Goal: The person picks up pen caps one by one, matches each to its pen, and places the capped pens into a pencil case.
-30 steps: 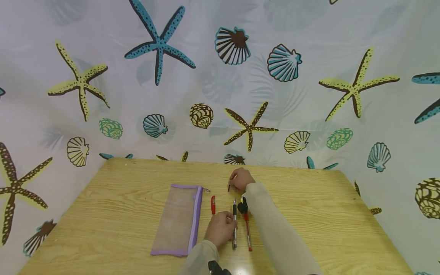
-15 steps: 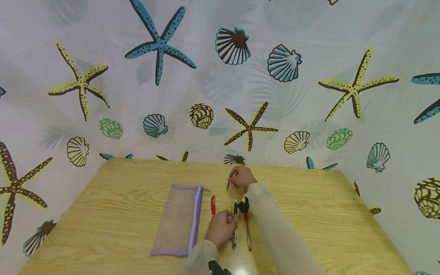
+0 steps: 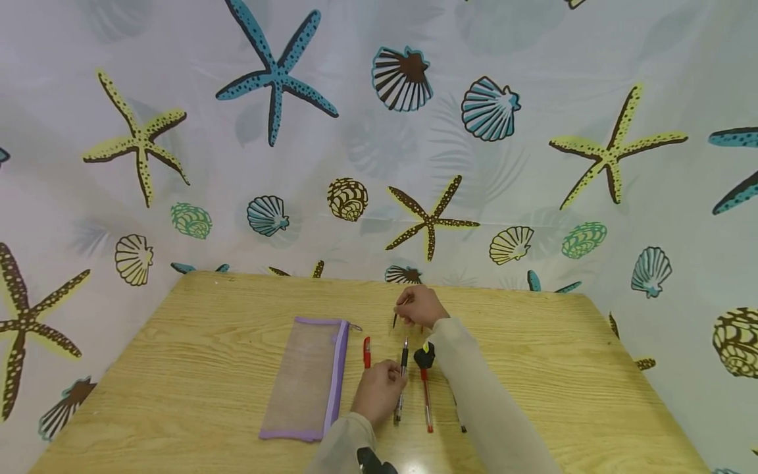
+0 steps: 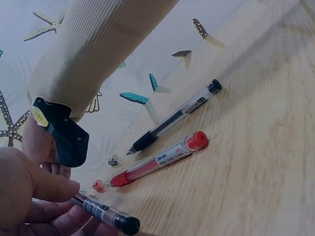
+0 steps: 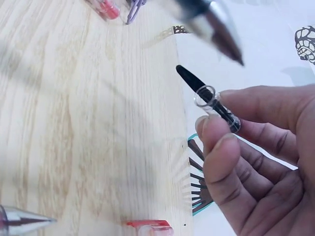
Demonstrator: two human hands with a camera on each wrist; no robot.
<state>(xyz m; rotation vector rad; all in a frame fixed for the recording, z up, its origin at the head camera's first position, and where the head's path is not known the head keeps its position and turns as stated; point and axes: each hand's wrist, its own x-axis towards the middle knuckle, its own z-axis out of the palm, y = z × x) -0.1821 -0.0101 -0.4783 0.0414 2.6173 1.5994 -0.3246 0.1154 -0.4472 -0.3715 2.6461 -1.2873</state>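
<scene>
My left hand (image 3: 377, 393) pinches an uncapped black gel pen (image 4: 98, 211) near its rear half, its tip pointing away toward the far edge. My right hand (image 3: 419, 306), farther back, pinches a clear pen cap with a black clip (image 5: 209, 101) between thumb and fingers, the round mouth facing the pen. In the right wrist view the pen's blurred tip (image 5: 224, 39) hangs a short gap from the cap. An uncapped red pen (image 4: 157, 162) and another uncapped black pen (image 4: 177, 115) lie alongside; the right sleeve partly covers the latter in the head view.
A mesh pouch with purple edges (image 3: 304, 382) lies flat left of the hands. Beside it is a red-capped pen (image 3: 367, 352), partly behind the left hand. A red cap (image 4: 98, 186) and a clear cap (image 4: 113, 160) lie ahead of the loose pens. Patterned cloth (image 3: 355, 145) rises behind the table.
The right hand and sleeve have shifted slightly right, uncovering the end of the second black pen. The left hand has tilted its pen a little, the rear end swinging left.
</scene>
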